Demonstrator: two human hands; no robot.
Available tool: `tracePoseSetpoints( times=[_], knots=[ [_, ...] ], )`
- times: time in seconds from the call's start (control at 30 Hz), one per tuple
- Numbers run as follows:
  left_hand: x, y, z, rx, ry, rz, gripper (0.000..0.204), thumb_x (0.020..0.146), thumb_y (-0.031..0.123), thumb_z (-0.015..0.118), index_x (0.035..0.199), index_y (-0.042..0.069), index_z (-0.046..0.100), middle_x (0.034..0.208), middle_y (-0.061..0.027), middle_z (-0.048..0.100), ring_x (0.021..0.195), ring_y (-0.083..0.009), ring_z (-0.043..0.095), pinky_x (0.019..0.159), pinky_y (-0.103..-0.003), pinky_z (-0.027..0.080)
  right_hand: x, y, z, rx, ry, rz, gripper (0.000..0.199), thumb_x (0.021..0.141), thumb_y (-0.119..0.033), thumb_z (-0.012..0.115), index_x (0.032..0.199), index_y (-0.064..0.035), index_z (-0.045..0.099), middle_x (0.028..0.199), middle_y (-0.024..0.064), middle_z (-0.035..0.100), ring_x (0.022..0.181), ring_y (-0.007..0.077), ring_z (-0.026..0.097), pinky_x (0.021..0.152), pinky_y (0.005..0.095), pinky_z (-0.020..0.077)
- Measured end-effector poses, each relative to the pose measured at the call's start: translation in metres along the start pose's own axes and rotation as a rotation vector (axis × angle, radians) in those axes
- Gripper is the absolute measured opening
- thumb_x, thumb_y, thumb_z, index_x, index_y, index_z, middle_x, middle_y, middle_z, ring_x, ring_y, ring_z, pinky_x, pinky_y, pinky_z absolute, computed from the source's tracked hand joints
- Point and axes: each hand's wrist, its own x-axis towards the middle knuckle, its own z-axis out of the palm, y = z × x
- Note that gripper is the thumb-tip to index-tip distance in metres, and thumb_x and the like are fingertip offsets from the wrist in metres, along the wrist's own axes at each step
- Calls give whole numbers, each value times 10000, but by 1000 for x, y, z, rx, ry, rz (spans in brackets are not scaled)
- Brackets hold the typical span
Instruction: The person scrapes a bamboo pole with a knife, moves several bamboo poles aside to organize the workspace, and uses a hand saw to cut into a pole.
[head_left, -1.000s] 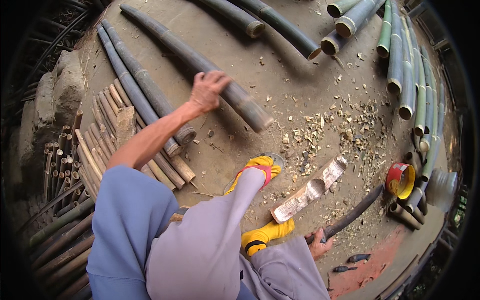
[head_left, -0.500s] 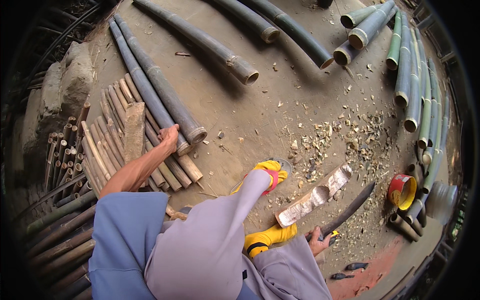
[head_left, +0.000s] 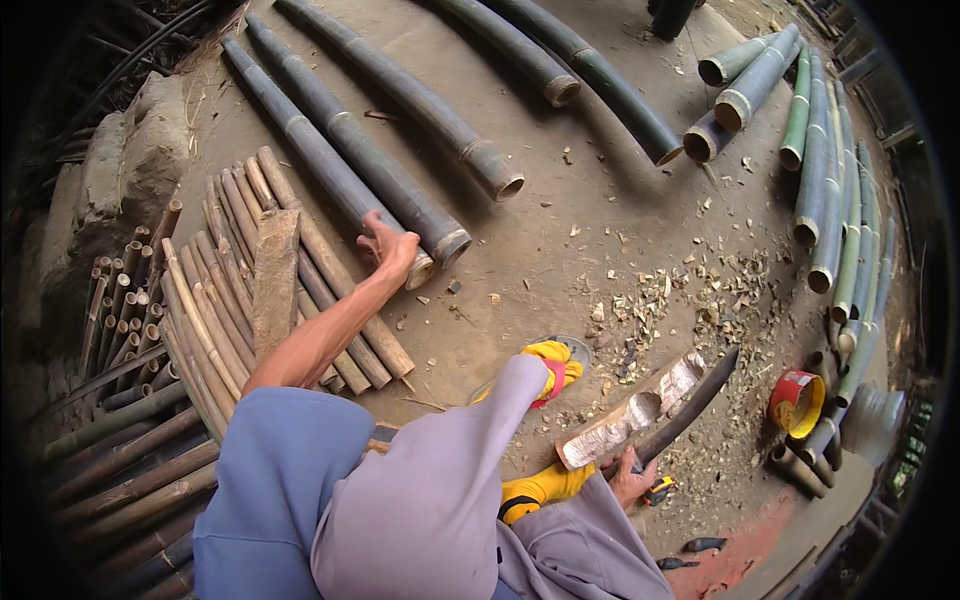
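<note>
My left hand [head_left: 388, 247] rests on the near end of a dark bamboo pole [head_left: 325, 155], its fingers apart. A second dark bamboo pole [head_left: 365, 155] lies just to the right of it. My right hand [head_left: 630, 482] grips a machete [head_left: 692, 408] by its handle, low on the right. The long curved blade points away to the upper right. Alongside the blade lies a wooden block [head_left: 615, 430] with pale notches cut in its top. A yellow and black tape measure [head_left: 660, 490] is close by my right hand.
A stack of thin bamboo lengths [head_left: 215, 300] with a plank [head_left: 276, 275] on it lies at left. Chips [head_left: 650, 320] litter the ground. More bamboo [head_left: 860, 260] lines the right, near a red and yellow tin [head_left: 797, 403]. My yellow-covered foot [head_left: 550, 372] stands in a sandal.
The two bamboo poles' near ends have shifted right, away from the stack. My left hand moved with them, and its fingers have spread. The machete blade is now closer to the block.
</note>
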Motion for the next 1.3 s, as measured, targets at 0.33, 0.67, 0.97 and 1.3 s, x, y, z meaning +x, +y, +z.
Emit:
tracePoseSetpoints(
  times=[0.33,0.67,0.97,1.3],
  knots=[
    [-37,53,28,794,-198,1319,878,653,26,704,1438,220,360,1510,-70,316,1432,-327,230,1096,-664,215,-23,-22,-21,-12,146,115,498,849,-68,681,1255,48,417,689,71,556,483,138,518,414,287,412],
    [-12,78,50,895,-213,1656,728,558,169,837,1199,109,498,1185,-52,515,1202,-224,470,1012,-534,319,-69,47,-75,-246,529,-42,616,833,-99,708,1339,22,377,666,83,553,524,133,525,454,275,423],
    [-19,21,-12,1086,-350,1550,836,518,155,822,1261,106,440,1198,-97,452,1193,-282,425,914,-469,364,-65,84,-98,-312,590,4,637,817,-93,725,1330,62,380,756,110,573,575,131,537,475,287,439],
    [5,30,8,1128,-671,1535,740,503,156,808,1187,103,531,1176,-82,582,1185,-270,508,1099,-530,281,-68,47,-86,-48,534,158,505,816,-83,715,1225,46,448,723,71,539,560,110,493,475,278,418]
  ],
)
